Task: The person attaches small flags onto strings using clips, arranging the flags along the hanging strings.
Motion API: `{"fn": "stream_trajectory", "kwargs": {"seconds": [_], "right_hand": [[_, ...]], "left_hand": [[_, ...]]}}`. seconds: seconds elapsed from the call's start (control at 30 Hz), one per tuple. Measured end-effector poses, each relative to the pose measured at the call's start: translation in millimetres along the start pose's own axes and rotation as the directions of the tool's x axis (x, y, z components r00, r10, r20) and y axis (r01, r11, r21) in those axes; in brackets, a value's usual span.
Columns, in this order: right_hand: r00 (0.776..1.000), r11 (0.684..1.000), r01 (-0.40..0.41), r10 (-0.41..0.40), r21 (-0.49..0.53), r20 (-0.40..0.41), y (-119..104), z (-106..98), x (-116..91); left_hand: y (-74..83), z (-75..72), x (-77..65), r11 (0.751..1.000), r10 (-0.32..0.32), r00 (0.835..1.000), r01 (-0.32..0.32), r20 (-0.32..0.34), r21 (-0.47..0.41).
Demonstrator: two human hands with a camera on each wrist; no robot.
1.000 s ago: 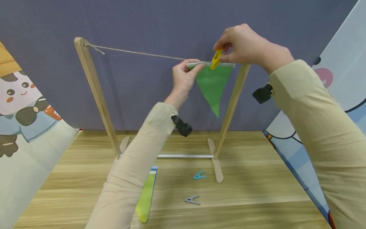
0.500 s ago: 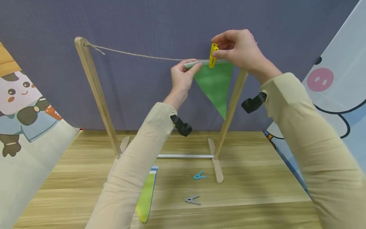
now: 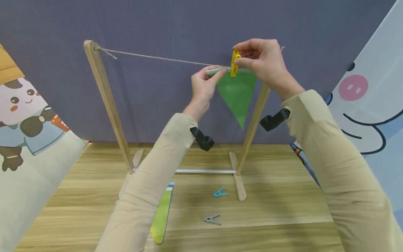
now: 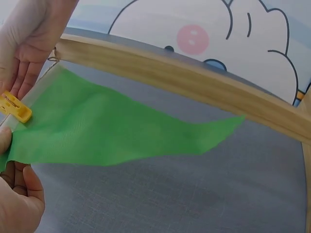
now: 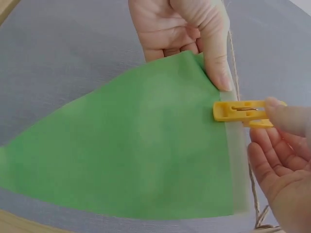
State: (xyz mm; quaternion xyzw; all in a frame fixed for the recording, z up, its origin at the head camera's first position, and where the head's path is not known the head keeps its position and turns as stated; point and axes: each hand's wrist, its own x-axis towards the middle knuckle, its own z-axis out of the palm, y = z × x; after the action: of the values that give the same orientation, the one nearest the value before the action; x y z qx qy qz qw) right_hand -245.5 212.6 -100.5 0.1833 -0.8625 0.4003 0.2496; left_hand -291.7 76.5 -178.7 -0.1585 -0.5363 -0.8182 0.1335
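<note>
My left hand (image 3: 201, 87) pinches the left end of the white band along the top of a green triangular pennant (image 3: 238, 91), at the twine (image 3: 157, 57). My right hand (image 3: 267, 63) holds a yellow clothespin (image 3: 234, 65) between thumb and fingers. In the right wrist view the clothespin (image 5: 238, 111) straddles the white band (image 5: 238, 170), its tip lying over the green cloth. The pennant (image 4: 107, 121) hangs point down in the head view. My right hand hides the twine's right end there; the left wrist view shows a knot (image 4: 54, 56) at the post.
A wooden frame with left post (image 3: 108, 105) and right post (image 3: 254, 126) stands on the table (image 3: 267, 224). In front lie a blue clothespin (image 3: 220, 193), a grey clothespin (image 3: 212, 219) and a yellow-green pennant (image 3: 162, 217), partly behind my left sleeve.
My right hand has come down and left, and the yellow clothespin has turned from slanted to upright on the band. The pennant's tip swung right, then partly back. My left hand keeps its pinch.
</note>
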Motion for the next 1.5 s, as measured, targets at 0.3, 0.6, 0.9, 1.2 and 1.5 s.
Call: {"fn": "stream_trajectory", "kwargs": {"seconds": [0.3,0.6,0.9,1.2,1.5], "right_hand": [[0.999,1.0,0.031,-0.031,0.001,-0.021,4,3,-3],[1.0,0.999,0.013,-0.014,-0.035,-0.02,2,8,-5],[0.996,0.997,0.045,-0.049,-0.062,-0.076,1,13,-9],[0.991,0.998,0.058,-0.057,-0.003,-0.12,-5,8,-16],[0.988,0.996,0.078,-0.071,0.043,-0.135,-4,4,-30]], "left_hand": [[-4.1,0.5,-1.8,1.0,-0.009,1.0,0.009,0.003,-0.03],[-6.3,-3.1,-2.3,1.0,-0.018,1.0,0.018,0.012,-0.016],[-10.6,-8.1,-3.5,0.999,0.012,0.999,-0.011,0.042,-0.031],[-13.1,-20.4,-0.6,1.0,0.011,0.998,-0.012,0.065,0.028],[-15.9,-33.7,0.3,0.997,0.066,0.996,-0.068,0.052,0.028]]}}
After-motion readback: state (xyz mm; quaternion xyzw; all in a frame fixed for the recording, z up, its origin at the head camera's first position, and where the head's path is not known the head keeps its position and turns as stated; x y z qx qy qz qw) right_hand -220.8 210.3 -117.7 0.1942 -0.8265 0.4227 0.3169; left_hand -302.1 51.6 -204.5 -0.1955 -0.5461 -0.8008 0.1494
